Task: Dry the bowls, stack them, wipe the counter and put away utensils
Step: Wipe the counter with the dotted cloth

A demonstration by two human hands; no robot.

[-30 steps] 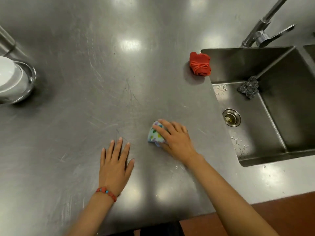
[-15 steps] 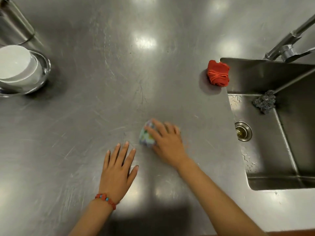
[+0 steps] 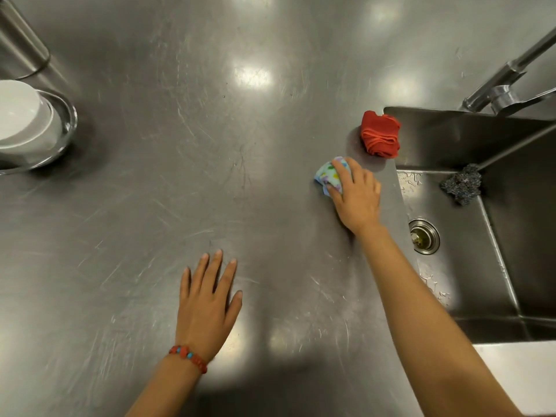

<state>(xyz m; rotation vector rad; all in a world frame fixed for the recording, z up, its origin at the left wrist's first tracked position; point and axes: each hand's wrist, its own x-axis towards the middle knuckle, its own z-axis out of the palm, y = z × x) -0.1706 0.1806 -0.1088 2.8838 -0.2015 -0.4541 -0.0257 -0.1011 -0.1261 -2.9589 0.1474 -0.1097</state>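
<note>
Scratched stainless steel forms the bench (image 3: 186, 152), which runs broad and bare to the left of both hands; the sink (image 3: 496, 296) is cut into it just right of the right hand (image 3: 356, 195), its rim close beside the wrist. The right hand grips a patterned cloth (image 3: 329, 174), fingers curled over it and pressing it onto the bench. A red cloth (image 3: 380, 133) lies bunched just beyond that hand, at the sink corner. The left hand (image 3: 207, 305) rests flat on the bench, fingers straight and spread, holding nothing; a beaded bracelet (image 3: 188, 356) circles its wrist. Far to the left of this hand a white bowl (image 3: 22, 115) sits inverted in a glass bowl (image 3: 64, 130). Inside the sink: a steel scourer (image 3: 461, 183) and the drain (image 3: 424, 236); the tap (image 3: 508, 82) stands behind.
</note>
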